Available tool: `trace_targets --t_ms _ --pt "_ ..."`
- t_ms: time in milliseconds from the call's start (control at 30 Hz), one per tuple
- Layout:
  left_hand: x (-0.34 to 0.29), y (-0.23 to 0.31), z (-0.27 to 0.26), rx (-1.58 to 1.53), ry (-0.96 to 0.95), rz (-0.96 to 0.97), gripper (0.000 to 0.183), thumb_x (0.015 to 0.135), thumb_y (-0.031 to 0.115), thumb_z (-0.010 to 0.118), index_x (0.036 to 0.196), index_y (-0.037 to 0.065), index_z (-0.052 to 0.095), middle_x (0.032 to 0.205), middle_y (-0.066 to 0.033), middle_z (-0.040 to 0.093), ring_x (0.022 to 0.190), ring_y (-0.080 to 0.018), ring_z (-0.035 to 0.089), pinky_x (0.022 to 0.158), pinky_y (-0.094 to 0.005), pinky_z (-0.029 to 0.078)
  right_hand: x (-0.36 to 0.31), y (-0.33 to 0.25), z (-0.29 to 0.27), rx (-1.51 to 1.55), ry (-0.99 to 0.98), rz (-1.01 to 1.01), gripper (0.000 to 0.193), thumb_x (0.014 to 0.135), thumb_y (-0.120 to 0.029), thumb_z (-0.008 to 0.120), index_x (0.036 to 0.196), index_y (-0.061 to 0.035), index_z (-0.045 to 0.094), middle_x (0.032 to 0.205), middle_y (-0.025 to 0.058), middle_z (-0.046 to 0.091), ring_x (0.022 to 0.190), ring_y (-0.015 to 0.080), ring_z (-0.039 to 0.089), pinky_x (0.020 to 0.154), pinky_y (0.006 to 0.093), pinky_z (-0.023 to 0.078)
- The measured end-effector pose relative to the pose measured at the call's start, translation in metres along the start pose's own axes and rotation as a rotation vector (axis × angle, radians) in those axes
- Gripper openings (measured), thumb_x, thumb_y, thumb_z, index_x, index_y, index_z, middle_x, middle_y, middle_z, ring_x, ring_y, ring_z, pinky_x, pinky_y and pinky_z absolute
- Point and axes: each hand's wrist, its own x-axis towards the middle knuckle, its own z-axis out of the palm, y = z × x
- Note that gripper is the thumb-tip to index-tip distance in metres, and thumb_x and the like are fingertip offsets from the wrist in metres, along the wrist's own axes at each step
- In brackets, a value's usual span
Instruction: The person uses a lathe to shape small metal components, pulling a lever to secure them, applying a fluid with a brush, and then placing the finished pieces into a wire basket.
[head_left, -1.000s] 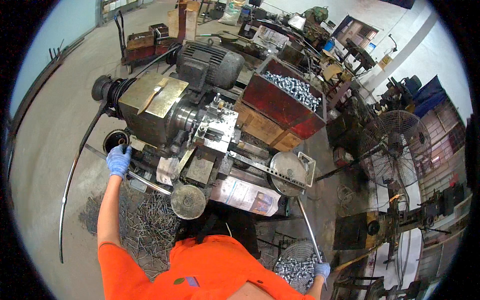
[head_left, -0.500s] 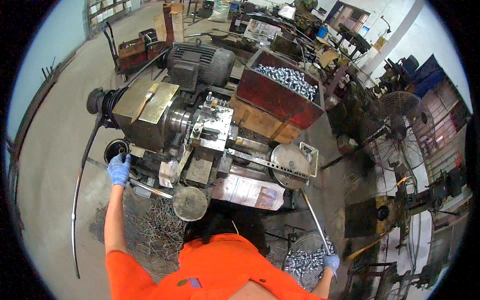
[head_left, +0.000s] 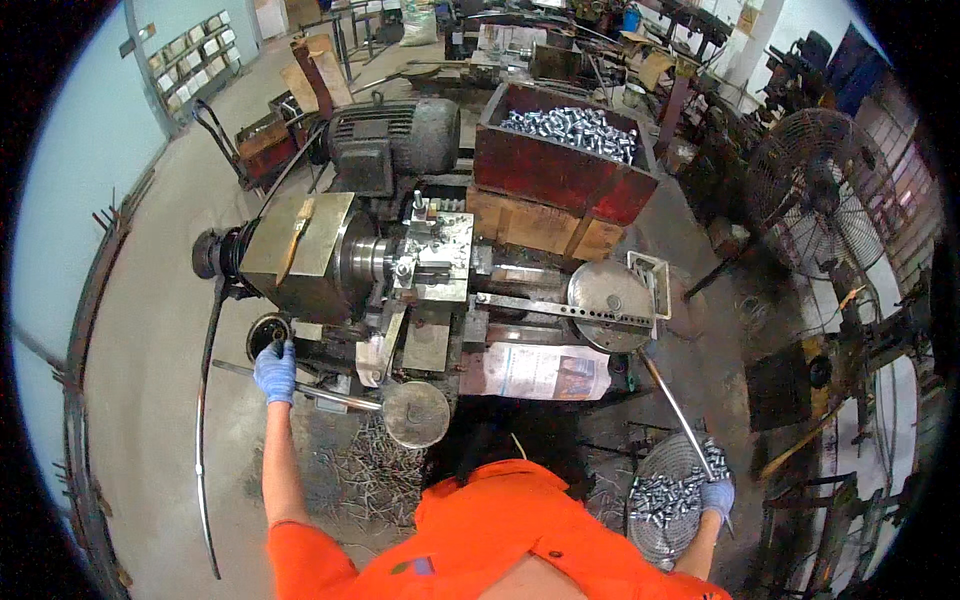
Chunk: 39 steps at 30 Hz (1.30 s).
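Note:
My left hand (head_left: 275, 372), in a blue glove, is closed on the rim or knob of a small dark handwheel (head_left: 257, 341) at the lathe's front left; the fingers partly hide the grip. Far to the right, my gloved right hand (head_left: 717, 496) grips a long metal lever (head_left: 675, 408) near its lower end. This lever slants down from beside a round metal disc (head_left: 608, 300). Between the hands stands the lathe, with its chuck (head_left: 366, 259) and tool block (head_left: 440, 262). Below the right hand, a round basket (head_left: 655, 545) holds several shiny metal pieces (head_left: 668, 500).
A red box (head_left: 560, 180) full of small metal parts stands behind the lathe. A brush (head_left: 294, 240) lies on the headstock cover. Metal scraps (head_left: 375, 470) cover the floor below. Newspaper (head_left: 540, 371) lies along the machine's front. A large fan (head_left: 822, 195) stands at right.
The whole view has shifted, so the lathe sits further right in the picture. Both hands keep their places, the left at the handwheel and the right on the lever.

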Motion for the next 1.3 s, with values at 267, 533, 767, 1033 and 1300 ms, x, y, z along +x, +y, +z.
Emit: trace_targets --t_ms 267,533,767,1033,1300 --pt "-0.002 -0.017 0.01 -0.06 0.017 -0.029 0.033 0.082 0.037 0.058 0.096 0.008 0.068 0.084 -0.0151 0.066 0.078 -0.0297 0.064 0.07 -0.0381 0.048 -0.026 -0.032 -0.04 -0.028 -0.102 0.101 0.048 0.064 -0.032 0.072 0.096 0.0024 0.062 0.101 0.0251 0.061 0.097 0.0361 0.059 0.084 0.0401 0.047" --pt "-0.001 -0.01 0.007 -0.017 0.012 -0.061 0.032 0.082 0.035 0.059 0.096 0.008 0.068 0.087 -0.0155 0.066 0.08 -0.0298 0.064 0.072 -0.0376 0.049 -0.01 -0.006 -0.005 -0.054 -0.071 0.091 0.042 0.066 -0.032 0.071 0.094 -0.0022 0.063 0.099 0.0227 0.062 0.094 0.0356 0.06 0.083 0.0411 0.049" --pt "-0.002 -0.002 0.005 -0.009 -0.001 -0.064 0.032 0.083 0.034 0.059 0.095 0.006 0.068 0.088 -0.0158 0.066 0.081 -0.0304 0.064 0.073 -0.0373 0.048 -0.014 -0.005 -0.006 -0.057 -0.097 0.047 0.039 0.064 -0.027 0.071 0.093 -0.0017 0.063 0.098 0.0232 0.062 0.093 0.0377 0.06 0.081 0.0426 0.049" --pt "0.006 -0.021 0.018 -0.112 -0.023 -0.091 0.031 0.083 0.034 0.059 0.095 0.007 0.068 0.088 -0.0152 0.067 0.08 -0.0294 0.065 0.073 -0.0367 0.048 -0.018 -0.001 0.003 -0.048 -0.033 0.025 0.038 0.064 -0.027 0.069 0.093 -0.0023 0.064 0.096 0.0239 0.062 0.092 0.0387 0.059 0.08 0.0435 0.048" --pt "0.001 -0.011 0.012 -0.148 0.024 -0.052 0.03 0.083 0.033 0.061 0.095 0.006 0.068 0.087 -0.0145 0.067 0.079 -0.027 0.065 0.071 -0.035 0.049 -0.034 -0.013 -0.012 -0.028 -0.013 0.047 0.035 0.063 -0.027 0.07 0.087 -0.0017 0.065 0.091 0.0235 0.063 0.087 0.0389 0.061 0.077 0.0438 0.049"
